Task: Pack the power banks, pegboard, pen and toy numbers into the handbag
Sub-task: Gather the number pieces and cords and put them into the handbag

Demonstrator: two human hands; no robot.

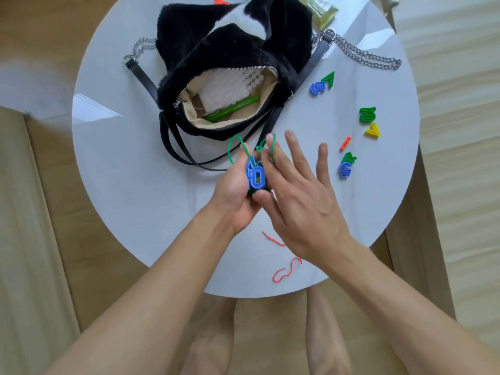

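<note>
Fingers (240, 169) of left hand (235, 193) curled round blue toy numbers (255, 178) on green cord (235, 147), right hand (297, 196) splayed open, empty.

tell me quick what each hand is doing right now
Left hand: closed around a bunch of toy numbers on a green string.
Right hand: open, fingers spread, thumb touching the bunch; it holds nothing by itself.

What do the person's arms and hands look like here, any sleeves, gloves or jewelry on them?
Both arms are bare from the bottom edge of the picture up to the fingers: no sleeves show anywhere. The left hand and right hand wear no gloves. No watch, bracelet or ring is visible on either wrist or on the fingers that show. Nails look short and unpainted.
</note>
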